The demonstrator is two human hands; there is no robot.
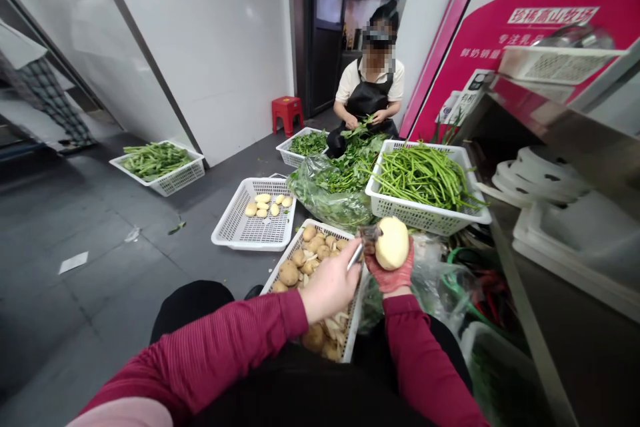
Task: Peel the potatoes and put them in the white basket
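Observation:
My left hand (330, 285) is bare and closed round the metal handle of a peeler (356, 256). The peeler's head is at the left side of a large peeled potato (392, 244). In a red glove, my right hand (393, 275) holds that potato from below. Under my left forearm stands a white basket (273, 277) of unpeeled potatoes (289, 272) and peelings, partly hidden by my arm. Beyond it, a second white basket (235, 217) holds several small peeled potatoes (263, 198).
A basket (425, 213) of long green beans and a bag (330, 197) of leafy greens lie ahead. Opposite, a person (367, 90) handles greens near a red stool (287, 113). Another greens basket (187, 177) is left; a metal counter (520, 280) edges the right.

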